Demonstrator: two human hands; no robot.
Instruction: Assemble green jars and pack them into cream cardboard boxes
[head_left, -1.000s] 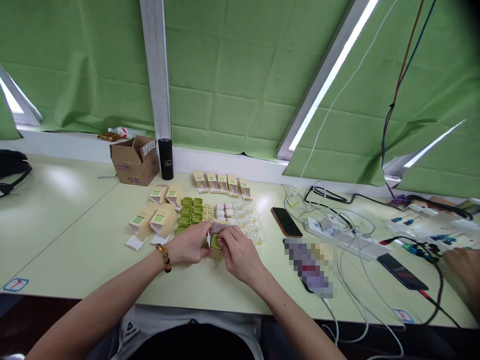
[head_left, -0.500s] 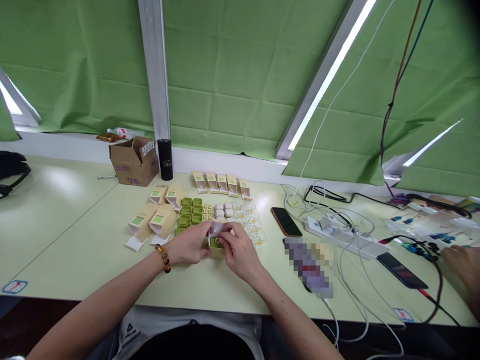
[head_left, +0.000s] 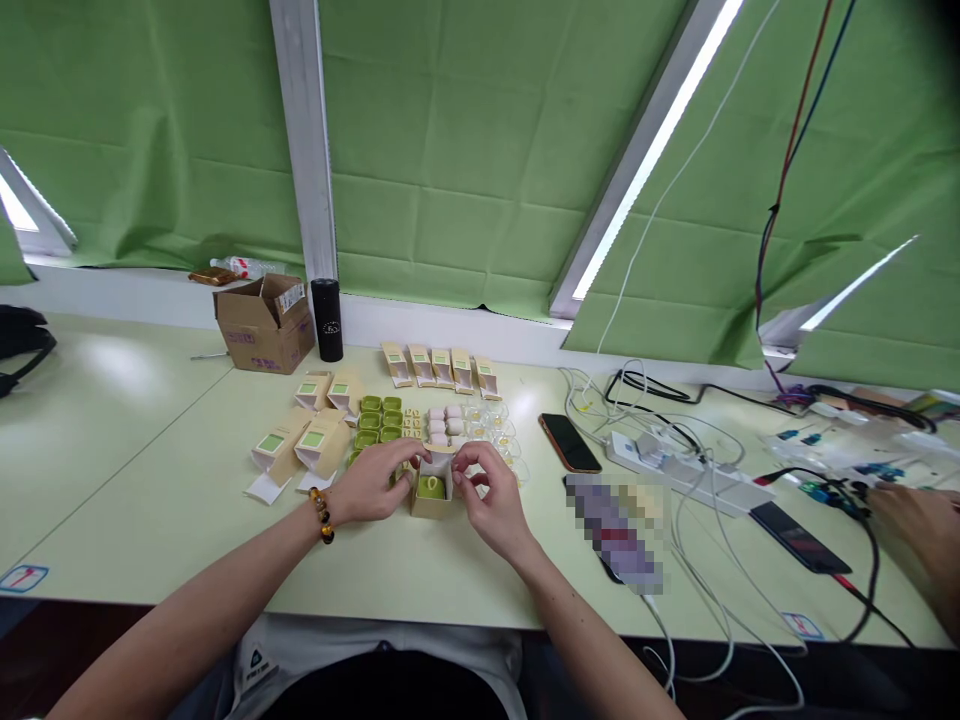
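Observation:
A small open cardboard box (head_left: 432, 508) stands on the table between my hands, its flaps raised. Inside it a green tray (head_left: 426, 492) carries a small pale ring-shaped piece (head_left: 432, 483). My left hand (head_left: 375, 482), with a beaded bracelet on its wrist, closes on the box's left flap. On the opposite side, my right hand (head_left: 491, 495) pinches the right flap between thumb and fingers. Just beyond lie rows of green trays (head_left: 367, 421), small pale pieces (head_left: 412, 424), pinkish-white blocks (head_left: 454, 426) and clear plastic cups (head_left: 501, 425), partly hidden by my hands.
Open small boxes stand at left (head_left: 276, 445) and along the back (head_left: 442, 368). Behind are a carton (head_left: 266, 335) and black tumbler (head_left: 327, 320). To the right lie a phone (head_left: 570, 443), power strip (head_left: 675, 475), cables and another person's hand (head_left: 911, 520).
My right hand has drawn back from inside the box to its right flap, leaving the pale piece visible on the green tray. My left fingers have shifted slightly down the left side.

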